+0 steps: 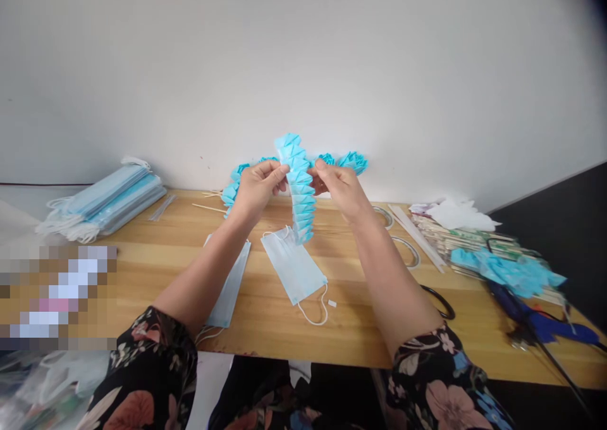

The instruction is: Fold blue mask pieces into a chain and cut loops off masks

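Observation:
A folded strip of light-blue mask fabric (302, 193), creased into a row of overlapping points, hangs upright in front of me above the table. My left hand (258, 183) pinches its left edge between thumb and fingers. On the other side, my right hand (342, 186) is closed with its fingertips at the strip's right edge, partly hidden behind it. Below the strip lies a flat face mask (294, 267) with ear loops. Another mask (232, 291) lies partly behind my left forearm. Blue fabric flowers (353, 162) rest by the wall behind my hands.
Stacked masks (107, 199) lie at the back left beside thin clear strips (162, 207). Tape rolls (406, 253) and a black ring (439, 301) lie right of my right forearm. Farther right are blue fabric scraps (509, 270), white crumpled material (459, 215) and a blue glue gun (545, 325) with cable.

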Action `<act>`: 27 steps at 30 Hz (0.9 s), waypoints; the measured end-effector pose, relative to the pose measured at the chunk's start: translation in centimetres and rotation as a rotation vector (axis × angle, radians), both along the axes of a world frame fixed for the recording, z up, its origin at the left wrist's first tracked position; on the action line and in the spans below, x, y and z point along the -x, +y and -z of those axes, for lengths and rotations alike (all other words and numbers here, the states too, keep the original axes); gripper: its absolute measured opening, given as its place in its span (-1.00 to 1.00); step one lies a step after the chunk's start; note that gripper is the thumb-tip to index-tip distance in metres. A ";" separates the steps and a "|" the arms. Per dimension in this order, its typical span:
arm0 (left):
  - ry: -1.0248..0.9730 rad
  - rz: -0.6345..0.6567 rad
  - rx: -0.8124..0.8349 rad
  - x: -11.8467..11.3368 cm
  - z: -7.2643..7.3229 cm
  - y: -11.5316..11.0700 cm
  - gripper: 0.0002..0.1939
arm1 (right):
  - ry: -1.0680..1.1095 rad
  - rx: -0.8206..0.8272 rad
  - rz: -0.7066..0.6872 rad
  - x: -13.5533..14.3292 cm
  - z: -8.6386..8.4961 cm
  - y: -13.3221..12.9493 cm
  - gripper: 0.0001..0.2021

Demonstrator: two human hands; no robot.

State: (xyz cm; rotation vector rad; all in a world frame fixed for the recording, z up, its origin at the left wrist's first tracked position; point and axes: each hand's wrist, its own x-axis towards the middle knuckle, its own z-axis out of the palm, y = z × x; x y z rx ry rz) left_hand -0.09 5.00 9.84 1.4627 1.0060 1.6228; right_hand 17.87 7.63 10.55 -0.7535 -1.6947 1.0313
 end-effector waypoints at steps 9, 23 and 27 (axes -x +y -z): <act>-0.037 0.118 0.009 0.0 0.2 0.1 -0.49 | -0.051 -0.073 0.093 -0.1 0.1 0.1 -0.66; 0.127 0.002 0.013 0.0 -0.3 -0.5 -0.55 | -0.012 -0.020 0.075 0.0 0.2 0.1 -0.54; 0.080 -0.021 0.011 0.2 -0.2 -0.2 -0.58 | -0.018 0.042 -0.005 -0.2 -0.1 -0.1 -0.48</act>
